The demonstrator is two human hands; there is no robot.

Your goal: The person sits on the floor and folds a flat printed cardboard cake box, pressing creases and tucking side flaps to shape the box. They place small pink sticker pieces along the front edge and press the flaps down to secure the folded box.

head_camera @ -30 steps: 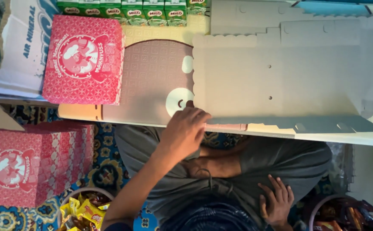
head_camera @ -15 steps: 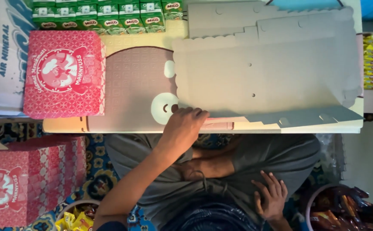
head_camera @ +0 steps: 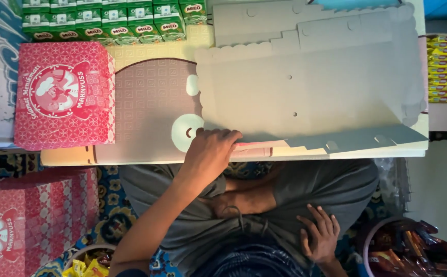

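My left hand [head_camera: 210, 154] reaches up from the lower left and curls its fingers over the near edge of a flat grey cardboard box blank [head_camera: 305, 97]. The blank lies on a low cream table [head_camera: 336, 152], partly covering a brown patterned sheet [head_camera: 146, 113] with round white cut-outs. My right hand [head_camera: 318, 238] rests with fingers spread on my crossed leg in grey trousers, holding nothing.
A folded pink patterned box [head_camera: 62, 95] sits at the table's left, and green drink cartons [head_camera: 110, 23] line the far edge. More pink boxes [head_camera: 23, 220] stand on the floor at left. A bowl of wrapped snacks [head_camera: 418, 251] is at lower right, and yellow packets [head_camera: 446, 69] are stacked at far right.
The view has shifted, so the table and boxes sit further left in frame. My left hand stays at the cardboard's near edge; my right hand stays on my leg.
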